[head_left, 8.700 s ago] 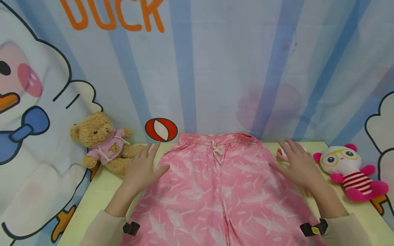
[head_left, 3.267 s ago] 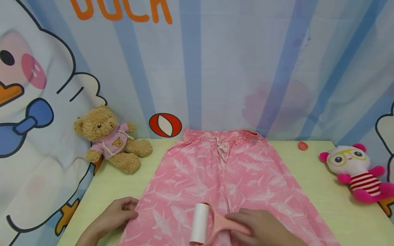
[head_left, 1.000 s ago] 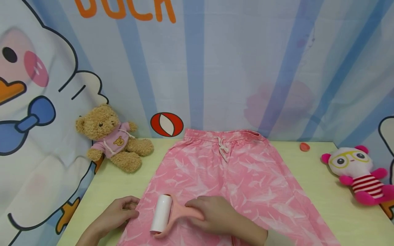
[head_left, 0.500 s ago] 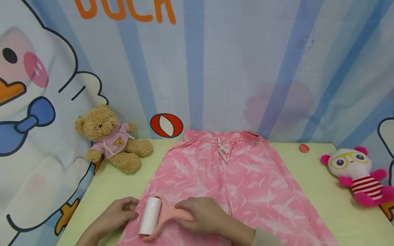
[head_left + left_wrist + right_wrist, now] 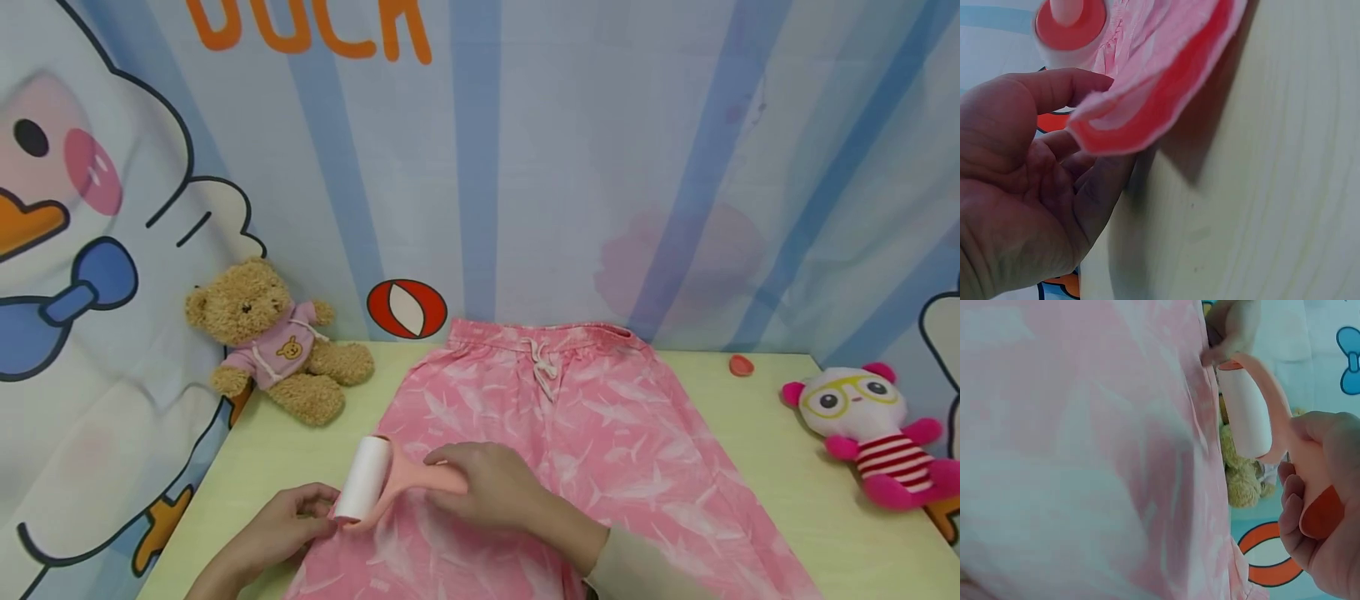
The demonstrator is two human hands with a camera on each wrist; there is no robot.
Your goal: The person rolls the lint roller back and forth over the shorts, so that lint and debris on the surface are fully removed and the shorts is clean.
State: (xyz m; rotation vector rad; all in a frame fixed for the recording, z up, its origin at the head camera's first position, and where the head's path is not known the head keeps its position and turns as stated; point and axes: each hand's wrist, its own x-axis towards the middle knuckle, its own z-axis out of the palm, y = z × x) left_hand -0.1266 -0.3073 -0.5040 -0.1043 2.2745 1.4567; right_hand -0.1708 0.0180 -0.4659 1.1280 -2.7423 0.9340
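Pink shorts (image 5: 622, 450) with a pale fish print lie spread on the table, waistband and white drawstring at the far side. My left hand (image 5: 273, 533) pinches their left edge; in the left wrist view, thumb (image 5: 1069, 87) above and fingers below hold the cloth's hem raised off the table. My right hand (image 5: 491, 487) grips the peach handle of a lint roller (image 5: 365, 479). Its white roll sits at the shorts' left edge, close beside the left fingertips. The right wrist view shows the fingers curled round the handle (image 5: 1307, 462).
A teddy bear (image 5: 273, 350) in a pink hoodie sits at the table's back left. On the right lies a panda plush (image 5: 862, 433) with yellow glasses. A small coral-red piece (image 5: 741, 365) rests near the back edge. A printed curtain (image 5: 555, 167) hangs behind the table (image 5: 757, 425).
Since the oldest frame, my right hand has taken the lint roller and my left the shorts' edge. Over the last second the roller moved left, then away from me along that edge.
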